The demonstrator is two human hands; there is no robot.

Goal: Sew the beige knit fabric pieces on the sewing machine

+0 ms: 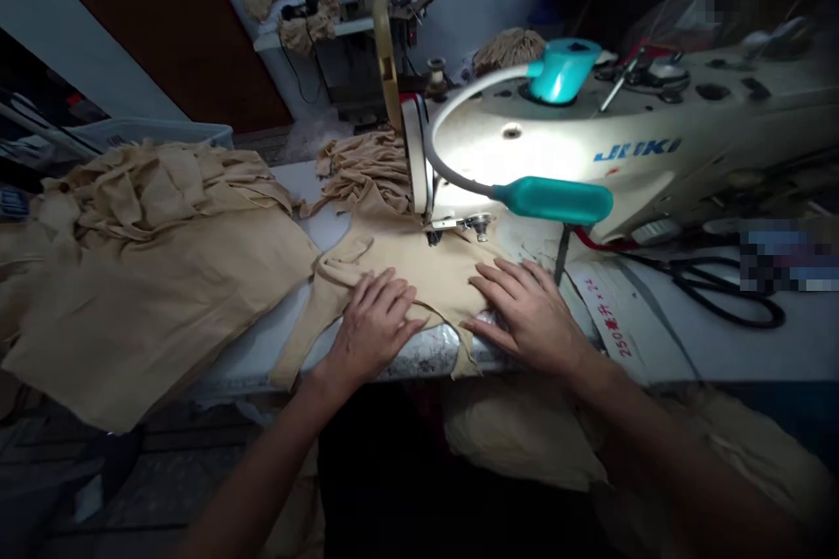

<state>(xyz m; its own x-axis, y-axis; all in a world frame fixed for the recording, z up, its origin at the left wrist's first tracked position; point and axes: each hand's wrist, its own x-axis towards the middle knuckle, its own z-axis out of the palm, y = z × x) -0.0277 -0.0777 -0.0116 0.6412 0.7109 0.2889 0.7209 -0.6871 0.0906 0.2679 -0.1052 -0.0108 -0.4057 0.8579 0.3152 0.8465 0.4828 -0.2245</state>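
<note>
My left hand [370, 332] lies flat on a beige fabric piece [406, 249], near the table's front edge. My right hand [528, 314] presses on the same piece, fingers spread, to the right of the left. The fabric runs back under the presser foot [459, 225] of a white JUKI sewing machine [629, 140]. Behind the needle, a bunched beige fabric pile [364, 168] sits on the table. A larger stack of beige fabric pieces [150, 279] lies to my left. The needle point is hidden.
A teal-headed gooseneck lamp [554, 201] bends over the machine bed. Black-handled scissors [727, 293] lie on the table [655, 341] at right. A plastic bin [150, 133] stands at back left, another sewing machine [367, 26] stands at the back, and beige fabric lies below the table edge.
</note>
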